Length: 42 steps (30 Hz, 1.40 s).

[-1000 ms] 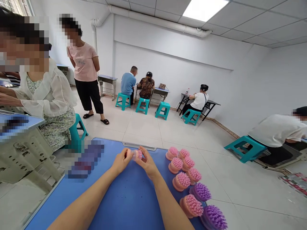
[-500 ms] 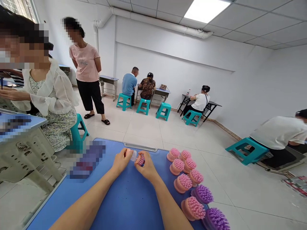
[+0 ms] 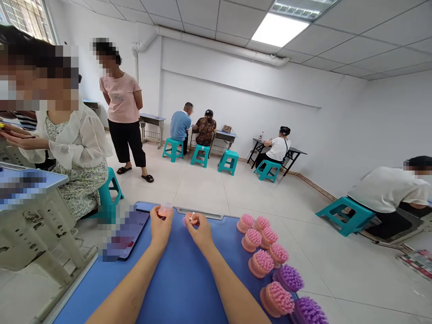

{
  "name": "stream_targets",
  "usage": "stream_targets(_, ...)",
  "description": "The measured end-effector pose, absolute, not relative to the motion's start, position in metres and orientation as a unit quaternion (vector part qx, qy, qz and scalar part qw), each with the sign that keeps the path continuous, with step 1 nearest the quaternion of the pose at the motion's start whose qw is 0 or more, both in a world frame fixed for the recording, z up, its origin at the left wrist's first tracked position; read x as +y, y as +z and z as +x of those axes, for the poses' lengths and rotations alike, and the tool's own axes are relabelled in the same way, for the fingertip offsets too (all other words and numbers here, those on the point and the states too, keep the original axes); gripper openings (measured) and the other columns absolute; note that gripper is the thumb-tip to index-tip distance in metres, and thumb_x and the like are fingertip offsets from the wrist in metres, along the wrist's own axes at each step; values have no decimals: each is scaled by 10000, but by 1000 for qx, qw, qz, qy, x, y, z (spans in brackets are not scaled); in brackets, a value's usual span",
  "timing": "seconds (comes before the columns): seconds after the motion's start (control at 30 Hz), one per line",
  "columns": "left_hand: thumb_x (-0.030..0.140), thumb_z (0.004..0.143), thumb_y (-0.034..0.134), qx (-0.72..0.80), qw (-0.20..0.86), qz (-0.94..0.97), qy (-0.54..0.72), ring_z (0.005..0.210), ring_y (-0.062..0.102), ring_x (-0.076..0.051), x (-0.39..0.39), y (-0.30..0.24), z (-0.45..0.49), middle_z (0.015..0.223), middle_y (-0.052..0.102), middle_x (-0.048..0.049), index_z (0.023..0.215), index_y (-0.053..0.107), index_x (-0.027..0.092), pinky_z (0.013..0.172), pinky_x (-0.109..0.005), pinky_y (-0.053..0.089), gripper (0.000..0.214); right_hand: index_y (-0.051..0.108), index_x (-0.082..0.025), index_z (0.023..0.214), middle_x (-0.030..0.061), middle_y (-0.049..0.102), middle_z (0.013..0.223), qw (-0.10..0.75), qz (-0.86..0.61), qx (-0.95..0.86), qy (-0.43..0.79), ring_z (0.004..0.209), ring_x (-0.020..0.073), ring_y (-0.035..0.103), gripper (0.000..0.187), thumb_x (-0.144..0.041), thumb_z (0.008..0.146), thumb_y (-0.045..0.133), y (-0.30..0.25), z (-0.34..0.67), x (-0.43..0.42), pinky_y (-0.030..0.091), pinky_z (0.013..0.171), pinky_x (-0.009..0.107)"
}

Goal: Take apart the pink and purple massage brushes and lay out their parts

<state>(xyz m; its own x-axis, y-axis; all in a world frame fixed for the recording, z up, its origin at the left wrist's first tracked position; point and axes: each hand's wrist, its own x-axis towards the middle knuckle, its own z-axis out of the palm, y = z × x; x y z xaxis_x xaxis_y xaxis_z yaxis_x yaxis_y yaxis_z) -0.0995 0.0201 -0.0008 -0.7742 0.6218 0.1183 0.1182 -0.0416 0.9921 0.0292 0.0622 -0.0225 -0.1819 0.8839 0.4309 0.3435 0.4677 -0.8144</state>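
Note:
My left hand is closed around a small pink cup-like brush body with a translucent rim at its top. In my right hand, finger and thumb pinch a pink bristled brush head; a small white stem shows on its near side. The two pieces are apart, both held above the far part of the blue desk. Along the right edge stand several pink scrubbing brushes, bristles up, together with two purple scrubbing brushes.
A phone lies at the desk's left edge, partly blurred out. To the left, a person in a white top sits beside another desk. Someone in a pink shirt stands beyond. Other people sit on green stools farther back.
My hands have moved farther apart, the left going leftward. The brush head in my right hand has turned, so its white stem now shows and its bristles face away to the left.

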Motion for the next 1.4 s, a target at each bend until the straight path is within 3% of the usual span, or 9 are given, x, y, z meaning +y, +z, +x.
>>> stream_targets(0.4,438,692,584,627,107,353,686,861,579,-205,18,-9,-95,968,540,-57,1020,455,177,772,-376,496,437,500,-213,734,51,606,933,479,-371,-729,319,906,207,580,161,-132,636,598,-26,-14,64,459,794,365)
stream_targets(0.57,422,709,576,621,47,429,655,961,542,-259,13,-4,-92,1006,552,-96,1038,468,176,868,-461,440,424,526,-201,835,90,583,1020,510,-385,-684,353,1150,245,446,151,-192,692,572,-10,2,56,349,963,427)
stream_targets(0.63,391,701,588,606,30,480,634,987,540,-270,12,-2,-89,1010,573,-99,1023,493,183,898,-474,420,395,512,-189,888,91,588,970,516,-392,-660,380,983,221,549,146,-285,781,486,-1,15,53,430,865,398)
stream_targets(0.7,358,710,578,581,23,535,613,1006,548,-265,11,-1,-84,1026,594,-99,1023,511,190,921,-468,415,362,490,-186,959,70,594,898,509,-390,-643,420,700,161,592,265,-391,853,359,9,29,51,495,649,325)
stream_targets(0.77,337,715,569,553,23,586,591,1038,550,-258,11,-2,-80,1053,606,-96,1026,526,199,944,-456,413,343,485,-188,1013,31,589,787,487,-376,-639,461,500,110,527,377,-475,869,286,17,42,49,447,465,255)
stream_targets(0.83,333,721,566,530,25,627,570,1055,553,-249,11,-4,-77,1074,612,-95,1026,543,208,954,-436,419,331,516,-180,994,-17,551,640,457,-361,-646,494,413,84,453,405,-522,834,371,22,52,49,378,391,217)
stream_targets(1.0,397,744,562,510,33,682,523,1051,568,-250,10,-10,-75,1096,620,-114,1081,546,192,920,-399,458,395,539,-170,812,-83,427,467,419,-342,-644,542,369,61,370,300,-465,757,535,28,62,49,295,357,187)
stream_targets(1.23,394,868,333,552,56,668,496,905,626,-225,8,-9,-82,995,654,-103,1068,537,200,809,-389,505,345,569,-178,844,-53,543,602,399,-302,-639,584,507,79,476,250,-288,638,659,25,62,50,397,461,197)
stream_targets(1.4,486,773,471,542,91,676,491,1061,552,-263,6,-5,-79,1149,590,-130,1136,494,192,905,-410,441,468,542,-170,858,-47,527,572,421,-315,-609,594,455,74,465,257,-405,759,511,27,63,49,373,414,190)
